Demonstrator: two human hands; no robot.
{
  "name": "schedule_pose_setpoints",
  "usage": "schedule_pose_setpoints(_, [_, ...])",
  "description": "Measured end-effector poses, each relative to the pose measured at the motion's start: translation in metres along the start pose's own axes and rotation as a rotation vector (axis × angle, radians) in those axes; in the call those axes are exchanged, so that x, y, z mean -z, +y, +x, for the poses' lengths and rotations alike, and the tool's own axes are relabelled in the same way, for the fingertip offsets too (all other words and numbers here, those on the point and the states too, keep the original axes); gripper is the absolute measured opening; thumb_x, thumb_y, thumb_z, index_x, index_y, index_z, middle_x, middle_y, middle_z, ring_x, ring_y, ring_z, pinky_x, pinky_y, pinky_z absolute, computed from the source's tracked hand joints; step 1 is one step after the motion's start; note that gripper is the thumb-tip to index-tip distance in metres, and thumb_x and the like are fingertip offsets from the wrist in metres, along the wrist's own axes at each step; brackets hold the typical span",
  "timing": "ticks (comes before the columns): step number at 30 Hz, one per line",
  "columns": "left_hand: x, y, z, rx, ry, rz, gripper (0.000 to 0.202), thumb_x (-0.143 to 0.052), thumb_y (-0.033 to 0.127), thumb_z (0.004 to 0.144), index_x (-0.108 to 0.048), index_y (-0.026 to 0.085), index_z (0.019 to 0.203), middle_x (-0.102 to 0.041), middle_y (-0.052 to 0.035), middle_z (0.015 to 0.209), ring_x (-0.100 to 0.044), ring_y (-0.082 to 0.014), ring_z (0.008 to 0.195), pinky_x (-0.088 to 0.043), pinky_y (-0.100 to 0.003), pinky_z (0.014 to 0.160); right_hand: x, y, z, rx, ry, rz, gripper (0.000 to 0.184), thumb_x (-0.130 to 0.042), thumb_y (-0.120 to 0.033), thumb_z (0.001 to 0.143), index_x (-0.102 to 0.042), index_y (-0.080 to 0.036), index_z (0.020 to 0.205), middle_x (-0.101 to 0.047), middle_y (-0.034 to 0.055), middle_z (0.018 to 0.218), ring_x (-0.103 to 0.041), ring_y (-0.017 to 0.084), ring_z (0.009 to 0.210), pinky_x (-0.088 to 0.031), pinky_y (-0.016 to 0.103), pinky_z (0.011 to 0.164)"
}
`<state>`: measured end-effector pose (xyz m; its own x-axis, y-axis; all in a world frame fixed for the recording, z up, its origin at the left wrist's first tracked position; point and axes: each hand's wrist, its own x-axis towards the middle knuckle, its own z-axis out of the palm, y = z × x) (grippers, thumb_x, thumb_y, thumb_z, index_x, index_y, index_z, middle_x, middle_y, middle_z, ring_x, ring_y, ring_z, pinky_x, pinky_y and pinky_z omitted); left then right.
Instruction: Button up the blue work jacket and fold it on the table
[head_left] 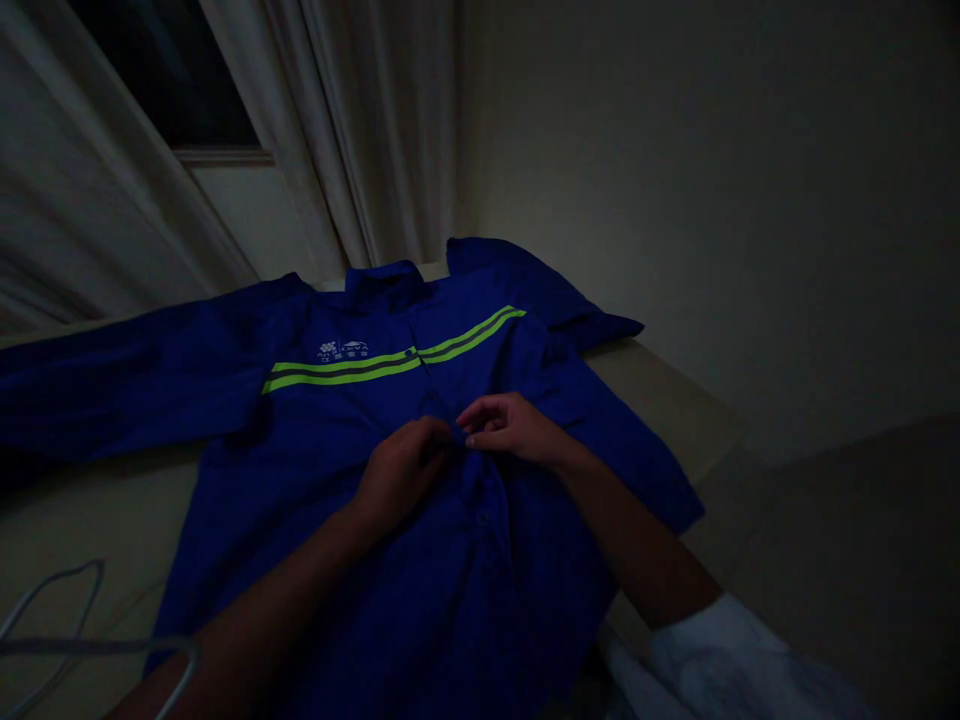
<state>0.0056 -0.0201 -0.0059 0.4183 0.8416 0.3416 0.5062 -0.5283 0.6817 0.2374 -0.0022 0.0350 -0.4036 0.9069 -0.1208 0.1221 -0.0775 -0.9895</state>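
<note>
A blue work jacket [300, 520] lies spread front side up, with a yellow-green reflective stripe [337, 373] across its chest and white lettering above the stripe. My left hand [405, 465] is closed on the front placket at mid-chest. Right beside it, my right hand [506, 425] pinches the same edge between thumb and fingers. The small spot between the fingertips is mostly hidden, so a button there cannot be made out. Higher up, a dark button [409, 353] shows at the stripe. Below the hands the placket is loose, with a round button [483, 519] visible.
The jacket lies on a pale table [660, 400], whose right corner shows. Light curtains [375, 130] hang behind, around a dark window [180, 70]. A plain wall [712, 200] rises at the right. A looped pale cable [97, 646] is at the lower left. The room is dim.
</note>
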Motion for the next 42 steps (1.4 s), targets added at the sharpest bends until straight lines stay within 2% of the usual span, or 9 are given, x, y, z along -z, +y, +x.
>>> schedule_pose_setpoints(6, [-0.001, 0.0, -0.002, -0.084, 0.012, 0.12, 0.054, -0.065, 0.013, 0.094, -0.054, 0.031, 0.144, -0.073, 0.0011, 0.104, -0.068, -0.0172, 0.084, -0.053, -0.028, 0.074, -0.003, 0.003, 0.001, 0.023, -0.015, 0.069, 0.032, -0.086, -0.032, 0.065, -0.074, -0.016, 0.091, -0.072, 0.002, 0.088, -0.062, 0.015, 0.077, -0.046, 0.027, 0.073])
schedule_pose_setpoints(12, [0.002, 0.005, 0.002, -0.088, -0.001, 0.252, 0.043, -0.067, 0.017, 0.093, -0.06, 0.026, 0.135, -0.073, -0.002, 0.099, -0.066, -0.0218, 0.089, -0.052, -0.033, 0.077, 0.001, -0.007, 0.0, 0.127, 0.152, 0.094, 0.028, -0.068, -0.017, 0.068, -0.069, -0.021, 0.096, -0.065, -0.0028, 0.084, -0.058, 0.014, 0.077, -0.043, 0.026, 0.073])
schedule_pose_setpoints(16, [0.003, 0.005, 0.005, -0.131, -0.102, 0.286, 0.022, -0.063, 0.016, 0.095, -0.068, 0.024, 0.115, -0.071, -0.0039, 0.098, -0.064, -0.0232, 0.09, -0.05, -0.037, 0.081, 0.002, -0.009, -0.001, 0.218, 0.163, -0.33, 0.019, -0.057, -0.01, 0.076, -0.071, -0.02, 0.085, -0.063, -0.0002, 0.081, -0.058, 0.015, 0.077, -0.042, 0.028, 0.075])
schedule_pose_setpoints(19, [0.003, 0.005, 0.006, -0.13, -0.125, 0.287, 0.016, -0.061, 0.016, 0.096, -0.068, 0.024, 0.108, -0.071, -0.0042, 0.099, -0.062, -0.0238, 0.091, -0.048, -0.038, 0.083, -0.002, -0.004, -0.004, 0.204, 0.252, -0.727, 0.008, -0.071, -0.021, 0.086, -0.069, -0.019, 0.078, -0.061, 0.002, 0.083, -0.057, 0.016, 0.077, -0.041, 0.029, 0.075])
schedule_pose_setpoints(24, [0.002, 0.007, 0.005, -0.109, -0.065, 0.256, 0.012, -0.063, 0.014, 0.095, -0.063, 0.024, 0.103, -0.069, -0.0022, 0.095, -0.063, -0.0226, 0.091, -0.048, -0.035, 0.08, -0.001, -0.001, -0.013, 0.091, 0.117, -0.997, 0.048, -0.095, -0.05, 0.069, -0.066, -0.02, 0.091, -0.062, 0.0041, 0.097, -0.059, 0.02, 0.085, -0.041, 0.028, 0.074])
schedule_pose_setpoints(28, [0.001, 0.005, 0.004, -0.114, -0.055, 0.238, 0.013, -0.065, 0.014, 0.095, -0.062, 0.024, 0.102, -0.069, -0.0012, 0.095, -0.063, -0.0222, 0.089, -0.047, -0.034, 0.079, 0.006, -0.004, -0.018, 0.114, -0.003, -0.977, 0.034, -0.091, -0.029, 0.075, -0.066, -0.019, 0.096, -0.063, 0.0041, 0.1, -0.061, 0.021, 0.096, -0.043, 0.029, 0.082])
schedule_pose_setpoints(32, [0.001, 0.004, 0.004, -0.112, -0.045, 0.203, 0.014, -0.064, 0.013, 0.095, -0.061, 0.024, 0.103, -0.069, -0.0007, 0.096, -0.063, -0.0218, 0.09, -0.048, -0.034, 0.079, 0.005, -0.006, -0.014, 0.183, 0.09, -0.886, 0.013, -0.078, -0.012, 0.08, -0.07, -0.018, 0.089, -0.064, 0.0029, 0.093, -0.061, 0.018, 0.091, -0.043, 0.029, 0.083])
schedule_pose_setpoints(37, [0.001, 0.002, 0.001, -0.109, -0.006, 0.196, 0.014, -0.062, 0.014, 0.096, -0.061, 0.025, 0.104, -0.07, -0.0008, 0.094, -0.063, -0.0214, 0.088, -0.049, -0.034, 0.079, -0.005, -0.002, -0.002, 0.236, 0.157, -0.545, 0.004, -0.075, -0.019, 0.087, -0.076, -0.018, 0.091, -0.066, 0.003, 0.096, -0.061, 0.015, 0.084, -0.045, 0.027, 0.078])
schedule_pose_setpoints(42, [0.001, 0.001, -0.001, -0.18, 0.023, 0.228, 0.034, -0.059, 0.015, 0.099, -0.058, 0.024, 0.132, -0.074, -0.0028, 0.099, -0.064, -0.0231, 0.093, -0.05, -0.036, 0.083, -0.007, 0.011, 0.006, 0.135, 0.098, -0.332, 0.008, -0.074, -0.022, 0.086, -0.079, -0.018, 0.092, -0.07, 0.0029, 0.094, -0.065, 0.017, 0.089, -0.047, 0.029, 0.083])
